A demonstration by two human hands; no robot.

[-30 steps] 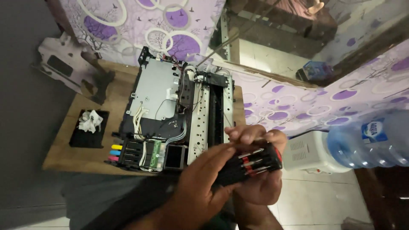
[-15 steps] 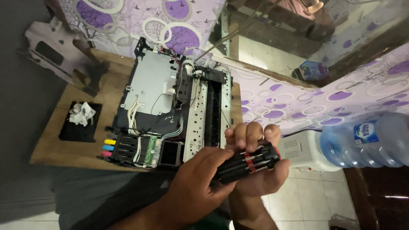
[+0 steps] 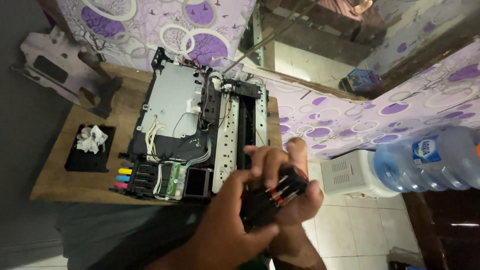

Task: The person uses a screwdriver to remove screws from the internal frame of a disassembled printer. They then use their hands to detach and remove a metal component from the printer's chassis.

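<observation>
- Both hands grip a black cartridge block (image 3: 274,196) at lower centre of the frame: left hand (image 3: 235,225) wrapped over its near end, right hand (image 3: 290,187) cupped around the far side
- The block is hard plastic with red-tipped ribs; it looks light, stiff, a little fragile, best held by its flat sides
- Just left of it, an opened printer (image 3: 192,135) shows grey sheet metal, white cables and coloured ink tabs on a wooden table (image 3: 90,182)

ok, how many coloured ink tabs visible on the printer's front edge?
3: yellow tab, blue tab and pink tab, stacked at the front left corner of the printer. More may be hidden.
</observation>
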